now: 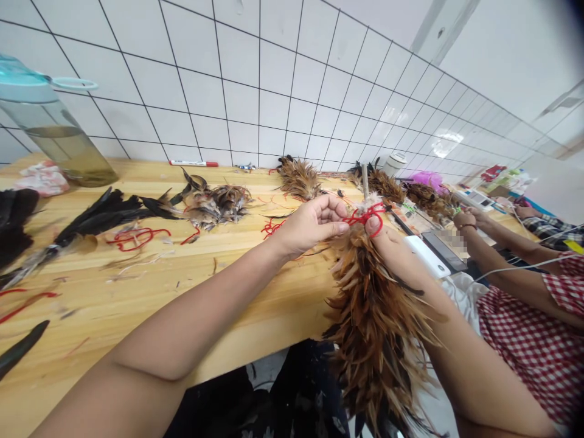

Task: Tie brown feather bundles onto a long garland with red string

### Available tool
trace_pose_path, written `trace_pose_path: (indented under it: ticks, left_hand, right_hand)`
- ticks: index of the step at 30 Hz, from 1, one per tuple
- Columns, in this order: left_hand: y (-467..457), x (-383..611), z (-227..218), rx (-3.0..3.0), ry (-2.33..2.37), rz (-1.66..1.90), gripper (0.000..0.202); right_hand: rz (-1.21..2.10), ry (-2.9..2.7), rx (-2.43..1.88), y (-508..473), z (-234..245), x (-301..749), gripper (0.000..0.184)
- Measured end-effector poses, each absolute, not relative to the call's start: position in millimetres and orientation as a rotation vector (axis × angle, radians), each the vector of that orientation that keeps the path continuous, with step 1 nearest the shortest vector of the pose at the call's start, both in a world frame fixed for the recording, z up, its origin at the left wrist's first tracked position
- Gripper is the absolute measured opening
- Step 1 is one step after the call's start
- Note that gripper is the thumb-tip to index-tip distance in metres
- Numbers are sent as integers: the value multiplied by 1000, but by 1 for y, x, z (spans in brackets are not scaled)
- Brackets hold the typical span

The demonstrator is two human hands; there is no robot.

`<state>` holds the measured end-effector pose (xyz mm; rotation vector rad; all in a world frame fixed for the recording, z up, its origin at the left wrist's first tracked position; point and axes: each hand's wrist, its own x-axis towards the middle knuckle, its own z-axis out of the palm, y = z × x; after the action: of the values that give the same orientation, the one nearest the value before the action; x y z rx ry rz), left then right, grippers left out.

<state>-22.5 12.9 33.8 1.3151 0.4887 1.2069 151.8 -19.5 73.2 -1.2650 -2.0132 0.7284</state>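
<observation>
A brown feather duster (374, 322) hangs feathers-down past the table's front edge, its thin wooden stick (365, 181) pointing up. Red yarn (365, 214) is looped around the stick at the top of the feathers, just below some pale fluff. My left hand (308, 228) pinches the yarn between thumb and fingertips from the left. On the other side, my right hand (392, 246) is closed around the neck of the duster, with a loop of yarn over its finger or thumb. Part of its fingers is hidden behind the feathers.
Black feathers (98, 216), a feather pile (219, 204) and red yarn scraps (137, 238) lie on the wooden table (255, 304). A water bottle (68, 134) stands left. A marker (193, 163) lies by the tiled wall. Rightward are a white power bank (426, 255), a phone and a co-worker's hands (474, 222).
</observation>
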Motion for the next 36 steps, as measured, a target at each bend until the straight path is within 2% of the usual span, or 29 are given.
trace_pose_path:
  ticks: [4,9,16,23,29,36]
  left_hand:
    - [16,-22,31,1255,487,1126,40]
    - [18,-23,25,1247,466,1106,41]
    - [29,-25,16,1403,667,1154,15]
    - [47,-28,8,963,718,1393,4]
    - [35,-35,31,488,307,1338,12]
    - [20,-34,49,629,291,1292,25]
  right_hand:
    - [881,-1896,-1297,-26,77,155,65]
    - [873,-1890,-1314,-30,78,158,64]
    - [831,-1855,-1247,-36,81,163,57]
    - [872,-1905,-1312,-50,88,161,60]
    - [756,-2018,-1333,-48,75,158,61]
    - [798,-2138,-1160,-55,65,148,55]
